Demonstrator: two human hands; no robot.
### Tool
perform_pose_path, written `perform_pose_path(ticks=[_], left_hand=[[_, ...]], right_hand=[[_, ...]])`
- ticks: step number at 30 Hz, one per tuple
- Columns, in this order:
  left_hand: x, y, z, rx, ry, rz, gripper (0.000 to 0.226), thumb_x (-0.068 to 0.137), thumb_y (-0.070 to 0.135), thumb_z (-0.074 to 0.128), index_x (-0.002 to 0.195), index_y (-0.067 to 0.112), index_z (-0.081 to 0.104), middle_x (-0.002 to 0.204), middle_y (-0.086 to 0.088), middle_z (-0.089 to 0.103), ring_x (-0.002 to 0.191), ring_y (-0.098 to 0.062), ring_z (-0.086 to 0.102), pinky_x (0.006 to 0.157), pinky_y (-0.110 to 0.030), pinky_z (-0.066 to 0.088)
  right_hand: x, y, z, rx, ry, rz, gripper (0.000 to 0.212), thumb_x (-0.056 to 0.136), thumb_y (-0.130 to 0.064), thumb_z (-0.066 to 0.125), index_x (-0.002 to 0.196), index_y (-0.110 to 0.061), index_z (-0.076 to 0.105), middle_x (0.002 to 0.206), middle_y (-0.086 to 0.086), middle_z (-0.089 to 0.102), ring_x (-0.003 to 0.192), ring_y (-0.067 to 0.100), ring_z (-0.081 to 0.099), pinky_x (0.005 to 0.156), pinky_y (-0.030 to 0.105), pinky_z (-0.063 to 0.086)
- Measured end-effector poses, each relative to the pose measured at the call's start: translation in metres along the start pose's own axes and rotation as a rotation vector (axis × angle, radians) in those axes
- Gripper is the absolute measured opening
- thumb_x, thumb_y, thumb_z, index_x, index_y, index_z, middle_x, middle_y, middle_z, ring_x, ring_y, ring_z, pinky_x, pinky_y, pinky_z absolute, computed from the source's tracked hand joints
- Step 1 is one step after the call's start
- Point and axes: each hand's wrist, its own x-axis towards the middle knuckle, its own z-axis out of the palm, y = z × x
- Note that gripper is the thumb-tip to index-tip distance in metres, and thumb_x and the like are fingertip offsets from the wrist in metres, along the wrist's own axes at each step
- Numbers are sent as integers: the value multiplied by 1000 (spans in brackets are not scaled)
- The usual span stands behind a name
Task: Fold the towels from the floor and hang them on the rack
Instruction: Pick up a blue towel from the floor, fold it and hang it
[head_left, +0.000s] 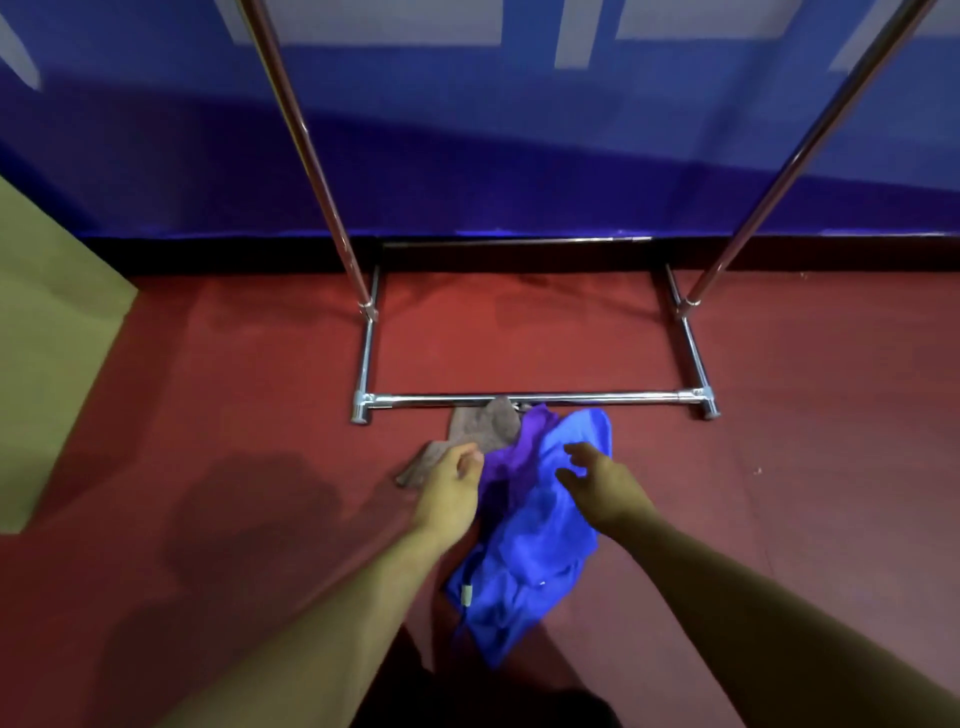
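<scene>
**Floor lot: three towels at the foot of a chrome rack**

Red carpeted floor (234, 364), blue wall panel (519, 156) behind, black skirting between them; a tan panel (47, 338) stands at 9 o'clock.

Head view, the only one:

- Rack (524, 399): chrome tube frame; rectangular base resting on the floor at centre, two uprights rising toward 11 and 1 o'clock. Hanging bar out of frame. Nothing hung on the parts that show.
- Blue towel (530, 545): largest item, crumpled, running from just below the front base rail toward 6 o'clock. A small pale tag sits near its lower left edge.
- Purple towel (511, 452): bunched, partly under the blue one, at its 11 o'clock.
- Grey-brown towel (483, 428): farthest left of the heap, touching the front rail, partly covered by the purple.
- Left hand (452, 493): over the seam between grey-brown and purple; fingers curled loosely inward, not visibly pinching cloth.
- Right hand (592, 483): over the upper blue towel; fingers spread and slightly bent, holding nothing that can be seen.

Handling, as judged: all three look light, soft and limp, with no stiffness to hold a shape. They overlap, so lifting one may drag a neighbour. Best taken by two corners of one edge, top layer first, so the cloth hangs flat for folding.
</scene>
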Motion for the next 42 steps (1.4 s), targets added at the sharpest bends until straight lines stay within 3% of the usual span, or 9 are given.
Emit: perform_pose_path(ticks=[5,9,13,16,18,21,27,37,42], left_hand=[[-5,-14,32,-23,-27,-46,18,102,29,55,119,27,61,128,-9,66,116,-25,65,104,-52,50],[2,-32,58,24,-47,-72,33,102,26,56,133,14,60,126,-9,67,115,-25,65,102,-46,50],[10,-46,64,78,-51,-77,34,101,27,58,132,15,61,123,-5,69,115,-21,64,103,-33,46],[15,-52,62,87,-43,-80,33,100,29,59,131,18,62,120,-4,71,112,-22,67,102,-40,49],[18,-55,60,89,-41,-88,31,100,31,59,129,20,63,116,-4,72,109,-22,68,101,-44,51],[23,-60,53,74,-27,-117,41,91,46,58,127,26,63,114,-2,72,106,-23,68,98,-49,53],[17,-46,45,50,-47,-112,32,99,33,58,130,24,61,117,0,70,109,-20,66,98,-49,53],[-10,63,-9,119,-13,63,37,101,32,57,133,15,59,122,-3,69,116,-26,65,104,-40,49],[-33,130,-49,118,-16,127,37,102,37,54,123,9,66,122,-9,71,114,-27,65,103,-39,49]], right_hand=[[26,39,54,-22,-76,223,47,97,-48,55,125,-12,60,127,17,66,120,35,60,93,38,45],[47,42,71,133,-22,396,60,89,-68,54,92,-9,64,109,19,71,109,35,65,84,36,46],[64,35,80,332,87,554,75,81,-76,57,98,-5,72,106,16,73,107,32,67,83,34,45],[73,35,82,419,121,607,62,82,-65,67,94,-5,71,100,14,73,105,31,68,81,33,46],[76,38,83,402,130,557,40,84,-51,72,75,-13,69,91,15,73,100,32,70,83,36,52],[74,35,81,361,185,479,26,89,-36,72,77,-13,68,91,17,74,98,33,69,81,33,48],[65,19,64,474,235,383,38,90,-26,66,63,-16,41,60,0,45,68,25,43,69,33,37],[24,-54,-3,763,257,131,16,97,-14,50,81,-15,50,72,-1,45,69,15,39,63,32,36],[-3,-108,-41,877,217,45,7,98,-12,50,93,-12,53,85,6,52,82,19,47,75,33,40]])
